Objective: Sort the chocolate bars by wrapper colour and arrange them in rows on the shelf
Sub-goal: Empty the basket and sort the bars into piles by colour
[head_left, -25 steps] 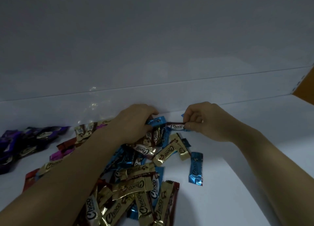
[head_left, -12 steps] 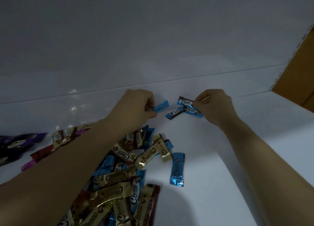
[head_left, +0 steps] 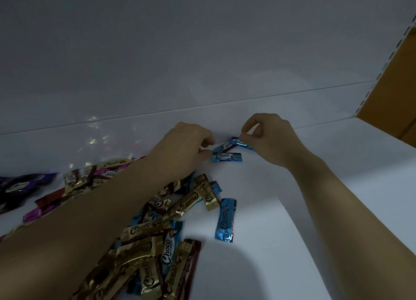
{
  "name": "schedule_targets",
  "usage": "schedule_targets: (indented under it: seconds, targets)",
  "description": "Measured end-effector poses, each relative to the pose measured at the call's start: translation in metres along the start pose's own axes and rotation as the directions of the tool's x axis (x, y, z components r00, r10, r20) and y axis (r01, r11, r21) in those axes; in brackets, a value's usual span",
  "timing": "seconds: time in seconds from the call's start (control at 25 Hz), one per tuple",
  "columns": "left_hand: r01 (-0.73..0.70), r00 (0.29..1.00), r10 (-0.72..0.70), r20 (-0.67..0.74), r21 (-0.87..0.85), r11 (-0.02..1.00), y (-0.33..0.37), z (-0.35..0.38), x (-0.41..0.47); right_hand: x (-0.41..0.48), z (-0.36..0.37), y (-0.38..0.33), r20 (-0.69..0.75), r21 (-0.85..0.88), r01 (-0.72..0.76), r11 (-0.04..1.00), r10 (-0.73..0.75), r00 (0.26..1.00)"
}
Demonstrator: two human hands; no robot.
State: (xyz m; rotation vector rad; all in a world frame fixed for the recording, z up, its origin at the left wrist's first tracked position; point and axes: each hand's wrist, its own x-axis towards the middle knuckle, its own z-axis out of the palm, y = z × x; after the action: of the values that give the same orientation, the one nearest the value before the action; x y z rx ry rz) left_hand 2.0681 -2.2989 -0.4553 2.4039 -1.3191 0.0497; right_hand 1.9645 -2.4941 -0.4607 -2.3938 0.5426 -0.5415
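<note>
Three blue-wrapped chocolate bars lie close together at the back of the white shelf [head_left: 281, 209]. My left hand [head_left: 191, 146] pinches the left end of the slanted middle blue bar [head_left: 221, 147]. Just below it a second blue bar [head_left: 226, 156] lies flat. My right hand [head_left: 272, 137] pinches the third blue bar [head_left: 245, 143] at its left end with thumb and forefinger. A mixed pile [head_left: 157, 236] of gold, blue and dark red bars lies under my left forearm. A single blue bar [head_left: 225, 219] lies apart, right of the pile.
Purple bars [head_left: 18, 184] are grouped at the far left, with pink bars [head_left: 105, 174] and a dark red bar [head_left: 48, 198] near them. The shelf's white back wall [head_left: 202, 74] rises right behind the hands. A brown panel [head_left: 394, 96] closes the right side.
My left hand brought its blue bar to the right, next to the two by my right hand. My right hand stayed on its blue bar.
</note>
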Motion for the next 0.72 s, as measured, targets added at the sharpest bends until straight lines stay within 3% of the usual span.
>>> schedule_targets:
  seconds: [0.12, 0.24, 0.4, 0.6, 0.72]
  targets:
    - [-0.001, 1.000, 0.001, -0.014, 0.001, 1.000, -0.017, -0.022, -0.030, -0.014, 0.005, -0.021, 0.322, 0.032, 0.212, 0.977, -0.211, 0.923]
    - [0.030, 0.999, -0.029, -0.025, 0.016, 0.999, -0.038, -0.033, -0.050, -0.021, 0.016, -0.031, 0.490, 0.008, 0.317, 0.948, -0.280, 0.825]
    - [0.010, 1.000, -0.011, -0.023, -0.041, 0.999, -0.046, -0.021, -0.055, -0.028, 0.024, -0.036, 0.585, -0.039, 0.365, 0.930, -0.275, 0.763]
    - [-0.164, 0.970, 0.151, 0.190, 0.050, 0.985, -0.055, 0.001, -0.047, -0.029, 0.021, -0.038, 0.623, -0.026, 0.355, 0.935, -0.262, 0.737]
    - [-0.145, 0.985, 0.139, 0.105, 0.051, 0.988, -0.055, -0.006, -0.045, -0.030, 0.022, -0.037, 0.584, -0.002, 0.316, 0.949, -0.255, 0.771]
